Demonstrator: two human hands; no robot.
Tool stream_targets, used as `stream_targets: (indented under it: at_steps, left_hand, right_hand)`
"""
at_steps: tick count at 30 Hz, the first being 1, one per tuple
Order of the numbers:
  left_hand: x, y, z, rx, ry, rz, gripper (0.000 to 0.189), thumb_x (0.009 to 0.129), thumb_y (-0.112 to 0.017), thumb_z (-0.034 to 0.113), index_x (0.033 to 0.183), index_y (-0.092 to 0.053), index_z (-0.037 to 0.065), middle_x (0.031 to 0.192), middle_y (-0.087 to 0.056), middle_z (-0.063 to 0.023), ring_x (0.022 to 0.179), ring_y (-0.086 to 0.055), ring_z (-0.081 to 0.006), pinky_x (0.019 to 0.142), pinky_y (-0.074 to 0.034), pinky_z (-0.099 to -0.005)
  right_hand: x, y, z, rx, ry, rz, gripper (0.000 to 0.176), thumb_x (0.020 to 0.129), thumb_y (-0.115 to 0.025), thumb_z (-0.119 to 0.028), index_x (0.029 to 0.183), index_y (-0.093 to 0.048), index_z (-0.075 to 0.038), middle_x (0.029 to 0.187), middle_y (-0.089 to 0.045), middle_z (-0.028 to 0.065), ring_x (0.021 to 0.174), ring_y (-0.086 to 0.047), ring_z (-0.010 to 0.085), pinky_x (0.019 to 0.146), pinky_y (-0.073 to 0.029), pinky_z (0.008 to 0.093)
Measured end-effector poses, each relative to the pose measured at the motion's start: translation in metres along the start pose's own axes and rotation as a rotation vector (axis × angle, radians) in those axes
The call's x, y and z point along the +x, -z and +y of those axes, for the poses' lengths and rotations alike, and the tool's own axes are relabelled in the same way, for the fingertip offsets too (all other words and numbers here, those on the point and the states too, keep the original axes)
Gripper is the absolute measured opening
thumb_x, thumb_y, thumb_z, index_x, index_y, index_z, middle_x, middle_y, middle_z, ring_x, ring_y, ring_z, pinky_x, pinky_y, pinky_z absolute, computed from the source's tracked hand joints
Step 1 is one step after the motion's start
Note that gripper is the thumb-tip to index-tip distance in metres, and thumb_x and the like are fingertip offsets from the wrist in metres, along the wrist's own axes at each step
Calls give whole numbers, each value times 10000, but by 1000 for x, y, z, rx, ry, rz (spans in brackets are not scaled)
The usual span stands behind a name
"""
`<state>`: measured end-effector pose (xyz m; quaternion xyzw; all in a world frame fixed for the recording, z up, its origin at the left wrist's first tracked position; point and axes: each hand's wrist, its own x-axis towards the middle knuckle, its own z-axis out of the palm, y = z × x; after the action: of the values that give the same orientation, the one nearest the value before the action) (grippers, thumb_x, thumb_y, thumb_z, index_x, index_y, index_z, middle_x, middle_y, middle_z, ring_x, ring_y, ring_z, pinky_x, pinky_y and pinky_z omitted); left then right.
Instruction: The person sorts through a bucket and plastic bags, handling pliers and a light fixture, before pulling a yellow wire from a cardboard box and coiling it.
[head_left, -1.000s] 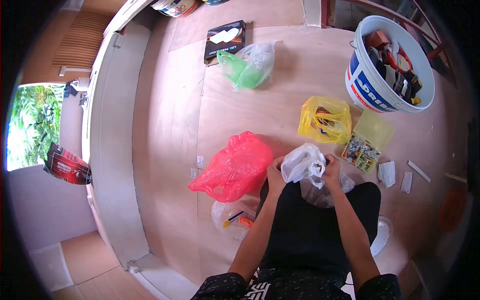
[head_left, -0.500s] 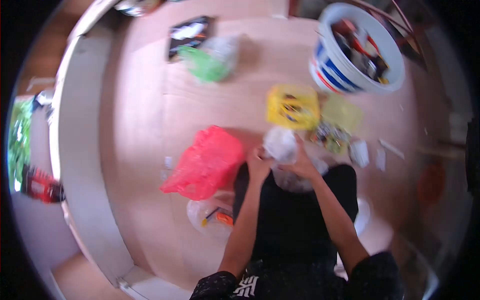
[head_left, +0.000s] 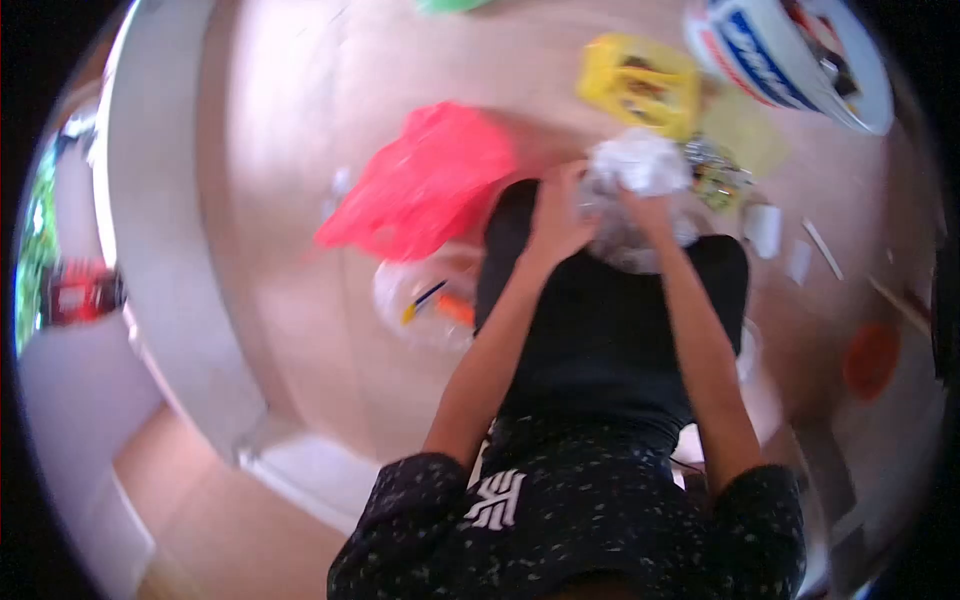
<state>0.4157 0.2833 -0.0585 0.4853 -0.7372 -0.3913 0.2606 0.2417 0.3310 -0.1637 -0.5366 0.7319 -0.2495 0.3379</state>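
Observation:
A crumpled white plastic bag is between my two hands, just beyond my knees. My left hand grips its left side with fingers curled. From below and to the right, my right hand is closed on it, its fingers partly hidden by the plastic. Below them a clear plastic bag lies against my lap; its contents are too blurred to make out. A yellow container with small dark items in it stands just past my hands. To the left a red plastic bag rests on the floor.
A white bucket full of tools and parts stands at the upper right. Small metal pieces lie near my right knee. A clear bag with orange and yellow items sits left of my leg. An orange disc is far right.
The view has tilted down, so floor objects sit higher and the dark phone-like object is out of frame. Both hands still hold the white bag, with the right now lower against it.

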Motion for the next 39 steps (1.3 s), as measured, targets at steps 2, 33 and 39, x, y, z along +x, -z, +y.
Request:
stream_targets:
  at_steps: [2, 33, 39]
  left_hand:
    - [-14, -3, 1, -43, 103, 15, 569, 631, -696, 133, 1139, -469, 11, 1077, -517, -194, 1005, -512, -325, 917, -392, -383]
    - [-70, -26, 89, 346, 103, -967, 223, 757, -524, 115, 938, -587, 2, 722, -607, -208, 761, -587, -371, 762, -424, -425]
    - [-80, -35, 87, -294, 388, -199, 773, 724, -702, 197, 1311, -245, -14, 1255, -378, -246, 1183, -400, -302, 988, -324, -396]
  right_hand:
    - [2, 33, -40, 292, -43, -65, 543, 787, -628, -371, 1211, -500, -55, 1213, -521, 150, 1124, -484, 281, 976, -357, 409]
    - [-17, 175, 47, 241, -19, -79, 152, 733, -641, 28, 871, -578, 26, 1041, -619, 134, 1017, -568, 225, 859, -438, 316]
    - [-46, 182, 24, 707, -27, -58, 125, 700, -671, 32, 779, -584, -11, 1083, -600, 145, 1016, -556, 235, 891, -423, 328]
